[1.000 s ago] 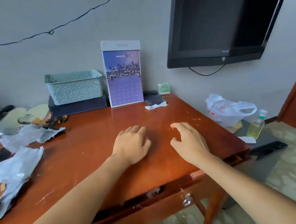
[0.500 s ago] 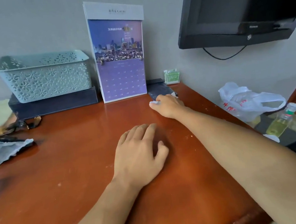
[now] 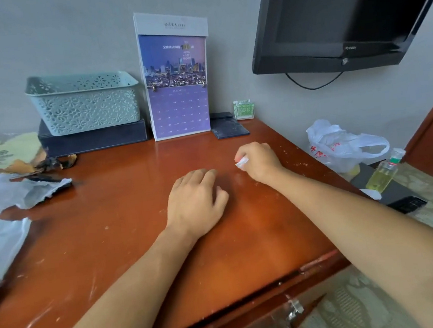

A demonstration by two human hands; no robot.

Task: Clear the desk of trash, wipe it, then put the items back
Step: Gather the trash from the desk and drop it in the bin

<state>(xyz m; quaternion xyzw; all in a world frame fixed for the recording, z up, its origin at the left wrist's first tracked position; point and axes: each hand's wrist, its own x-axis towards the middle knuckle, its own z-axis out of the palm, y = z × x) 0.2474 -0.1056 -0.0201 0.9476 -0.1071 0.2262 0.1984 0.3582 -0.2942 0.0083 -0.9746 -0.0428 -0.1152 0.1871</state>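
Gripping a small white paper scrap (image 3: 241, 162) in curled fingers, right hand (image 3: 259, 163) just above the reddish wooden counter (image 3: 111, 240), near its back right part. Left hand (image 3: 196, 201) resting palm down on the counter beside it, fingers relaxed, holding nothing. Standing against the wall behind: purple calendar (image 3: 176, 83), with a dark flat wallet (image 3: 229, 129) and a small green box (image 3: 243, 109) to its right. Sitting on a dark box (image 3: 94, 141) to the left, a pale green lattice basket (image 3: 82, 102). Lying along the left edge, crumpled plastic wrappers (image 3: 0, 211) and torn brown paper (image 3: 25, 166). Beyond the right edge, a white plastic bag (image 3: 340, 144) and a bottle of yellow liquid (image 3: 384, 171).
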